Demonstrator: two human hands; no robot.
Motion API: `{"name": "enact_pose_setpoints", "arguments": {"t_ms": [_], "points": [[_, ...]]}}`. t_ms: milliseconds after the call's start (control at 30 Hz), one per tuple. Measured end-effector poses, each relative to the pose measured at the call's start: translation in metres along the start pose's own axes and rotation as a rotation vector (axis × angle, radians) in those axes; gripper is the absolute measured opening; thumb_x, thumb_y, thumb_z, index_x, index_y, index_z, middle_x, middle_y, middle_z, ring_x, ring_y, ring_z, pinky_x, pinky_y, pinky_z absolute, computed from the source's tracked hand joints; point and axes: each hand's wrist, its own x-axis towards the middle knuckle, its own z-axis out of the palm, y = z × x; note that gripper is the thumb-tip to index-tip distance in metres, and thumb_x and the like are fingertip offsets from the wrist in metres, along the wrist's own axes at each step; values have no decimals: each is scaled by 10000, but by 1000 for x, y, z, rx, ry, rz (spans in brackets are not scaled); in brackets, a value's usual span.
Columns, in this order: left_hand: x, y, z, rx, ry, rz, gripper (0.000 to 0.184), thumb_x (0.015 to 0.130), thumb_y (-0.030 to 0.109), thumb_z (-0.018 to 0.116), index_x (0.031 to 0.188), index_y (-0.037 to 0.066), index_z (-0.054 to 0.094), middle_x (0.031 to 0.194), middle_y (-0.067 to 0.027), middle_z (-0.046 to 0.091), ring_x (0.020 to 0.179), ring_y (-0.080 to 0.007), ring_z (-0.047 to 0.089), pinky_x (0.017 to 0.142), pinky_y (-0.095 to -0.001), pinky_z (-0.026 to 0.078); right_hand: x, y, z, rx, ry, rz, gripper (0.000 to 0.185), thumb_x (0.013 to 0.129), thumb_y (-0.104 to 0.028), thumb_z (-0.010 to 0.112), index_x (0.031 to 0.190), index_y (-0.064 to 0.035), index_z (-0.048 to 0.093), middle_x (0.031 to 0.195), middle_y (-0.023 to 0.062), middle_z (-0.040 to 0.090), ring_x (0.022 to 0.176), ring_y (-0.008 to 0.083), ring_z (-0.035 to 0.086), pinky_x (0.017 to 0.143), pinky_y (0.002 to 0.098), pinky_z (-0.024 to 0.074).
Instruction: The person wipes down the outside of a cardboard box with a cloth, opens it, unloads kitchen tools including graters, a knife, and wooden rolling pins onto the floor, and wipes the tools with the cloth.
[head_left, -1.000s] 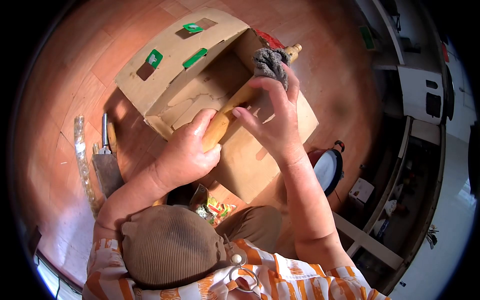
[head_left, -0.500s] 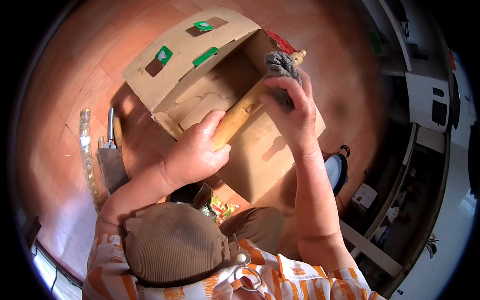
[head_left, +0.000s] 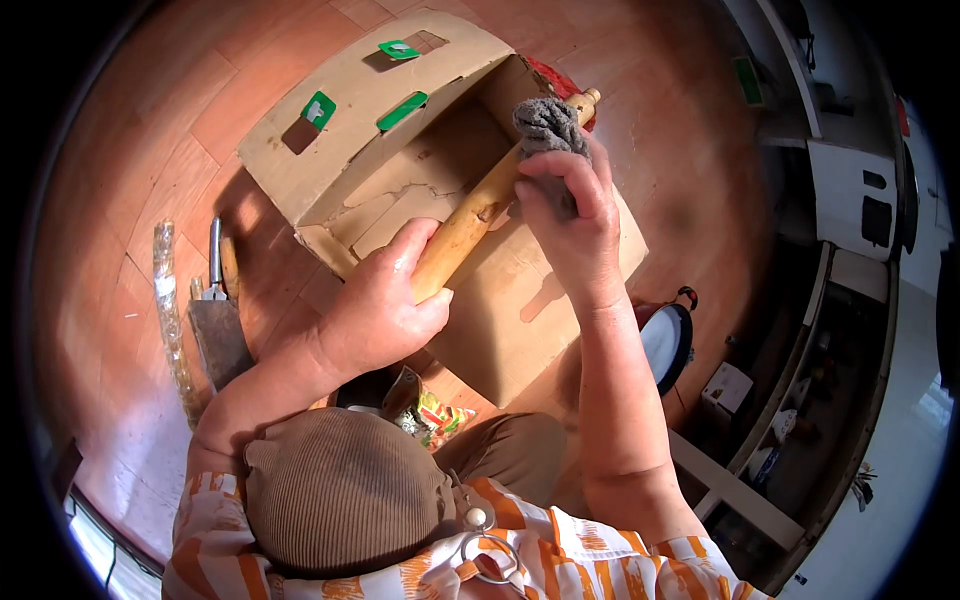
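A wooden rolling pin slants up and to the right over an open cardboard box. My left hand is wrapped round its lower end. In my right hand is a bunched grey cloth, pressed against the pin near its upper end. The pin's knobbed handle tip sticks out past the cloth. Part of the cloth is hidden behind my right fingers.
A cleaver lies on the tiled floor at the left, beside a long clear-wrapped roll. A colourful packet sits near my knees. On the right are a round pan, a small white box and an open cabinet.
The cloth has slid a little down the rolling pin towards my left hand, so more of the far end shows. The whole view has shifted slightly.
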Motion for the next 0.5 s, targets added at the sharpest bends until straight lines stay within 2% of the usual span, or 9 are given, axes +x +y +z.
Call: {"name": "enact_pose_setpoints", "arguments": {"t_ms": [67,133,333,433,500], "points": [[1,-2,1,4,-5,-28,470,739,1,534,1179,-34,373,1098,-132,500,1053,-165,470,905,-287,372,-1,-2,-1,-3,24,12,356,604,-77,747,901,-73,550,1038,152,524,1181,349,355,906,401,376],[4,-12,6,27,105,184,444,696,56,562,1103,-6,397,894,-242,554,854,-396,550,716,-403,452,-1,-14,-2,-45,17,-12,368,601,-82,751,906,-68,545,1035,144,525,1187,350,347,904,401,378],[3,-15,5,48,99,155,447,699,54,566,1108,-3,396,907,-233,555,863,-391,552,716,-402,454,-1,-23,4,-70,30,-11,426,587,-97,764,936,-62,523,1037,122,522,1209,352,317,915,404,370],[2,-15,6,38,142,204,450,705,59,567,1117,-1,394,930,-223,556,875,-382,556,722,-398,457,0,-22,2,-35,14,-44,368,615,-44,712,932,-67,526,1060,131,504,1209,349,327,919,395,367],[1,-10,5,46,142,203,450,707,60,567,1118,-1,394,938,-221,557,880,-379,556,728,-393,458,-1,-17,1,-40,74,-39,333,645,17,629,950,-73,529,1069,131,488,1150,319,395,908,361,372]]}}
